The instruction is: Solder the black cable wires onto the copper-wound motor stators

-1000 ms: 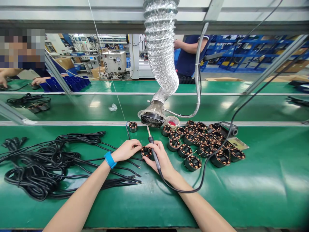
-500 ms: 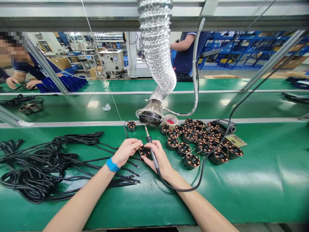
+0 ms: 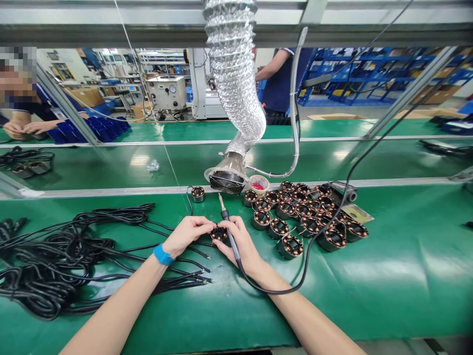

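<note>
A small round motor stator with copper windings sits between my hands, just above the green bench. My left hand, with a blue band at the wrist, has its thumb and fingers closed at the stator's left rim; whether a thin wire is also pinched there I cannot tell. In my right hand lies a soldering iron, tip pointing away from me. The same hand's fingers and thumb also steady the stator from the right. Behind them stands another stator with a black cable attached.
Several stators crowd the bench on the right. Coiled black cables cover the left. A fume hood with a fan hangs ahead, near a tape roll. The iron's cord loops across my right forearm. Co-workers stand beyond the bench.
The view has shifted slightly. My left hand's fingertips have come down closer against the stator's rim. My right hand keeps the soldering iron and the stator much as before.
</note>
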`<control>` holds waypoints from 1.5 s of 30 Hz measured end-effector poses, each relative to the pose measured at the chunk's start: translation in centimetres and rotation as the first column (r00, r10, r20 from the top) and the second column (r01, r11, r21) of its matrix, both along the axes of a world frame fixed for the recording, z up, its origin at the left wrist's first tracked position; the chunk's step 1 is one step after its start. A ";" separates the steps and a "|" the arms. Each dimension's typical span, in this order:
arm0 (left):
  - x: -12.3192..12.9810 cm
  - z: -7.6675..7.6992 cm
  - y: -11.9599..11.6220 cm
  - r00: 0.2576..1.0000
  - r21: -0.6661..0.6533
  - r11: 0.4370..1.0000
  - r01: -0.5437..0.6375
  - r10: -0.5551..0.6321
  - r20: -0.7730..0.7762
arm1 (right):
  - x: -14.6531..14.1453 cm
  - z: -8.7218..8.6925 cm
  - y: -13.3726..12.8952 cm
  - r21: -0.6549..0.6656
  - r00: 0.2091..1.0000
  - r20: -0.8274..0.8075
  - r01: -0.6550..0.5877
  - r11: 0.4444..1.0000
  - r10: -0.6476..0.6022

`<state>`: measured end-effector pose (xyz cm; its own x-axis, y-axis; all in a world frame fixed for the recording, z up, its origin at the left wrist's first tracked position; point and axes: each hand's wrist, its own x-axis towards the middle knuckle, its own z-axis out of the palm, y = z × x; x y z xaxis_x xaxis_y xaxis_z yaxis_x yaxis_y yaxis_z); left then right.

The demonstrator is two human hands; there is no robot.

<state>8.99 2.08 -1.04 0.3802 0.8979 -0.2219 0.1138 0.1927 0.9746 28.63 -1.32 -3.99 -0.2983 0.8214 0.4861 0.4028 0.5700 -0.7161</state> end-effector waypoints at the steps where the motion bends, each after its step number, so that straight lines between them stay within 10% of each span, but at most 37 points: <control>1: 0.0 -0.1 0.0 1.000 -0.003 1.000 -0.001 0.001 0.002 | 0.0 0.0 0.0 -0.002 1.000 -0.002 -0.001 1.000 0.001; 12: -0.3 1.0 -0.1 0.996 0.030 1.000 0.009 -0.007 -0.093 | -0.1 0.0 0.0 0.010 1.000 0.007 0.011 1.000 -0.011; 21: -1.8 2.9 -0.7 0.833 0.016 0.910 0.415 -0.372 -0.409 | -0.1 0.0 0.0 0.007 0.999 0.044 0.026 1.000 -0.026; 28: -1.1 4.0 -1.6 0.850 0.115 0.915 0.387 -0.305 -0.429 | -0.1 0.0 0.1 0.013 0.998 0.045 0.036 0.999 -0.037; 32: -1.3 4.1 -1.2 0.911 0.103 0.948 0.302 -0.255 -0.324 | -0.2 -0.1 0.1 0.017 0.999 0.028 0.042 0.999 -0.042; 38: -0.3 2.2 -0.7 0.985 -0.271 0.953 0.133 -0.098 0.140 | -0.2 -0.1 0.0 0.003 1.000 0.003 0.030 1.000 -0.030; 45: -0.1 1.3 -0.7 0.972 -0.390 0.916 0.096 -0.003 0.234 | -0.1 0.3 -0.1 -0.002 1.000 0.015 -0.005 1.000 0.005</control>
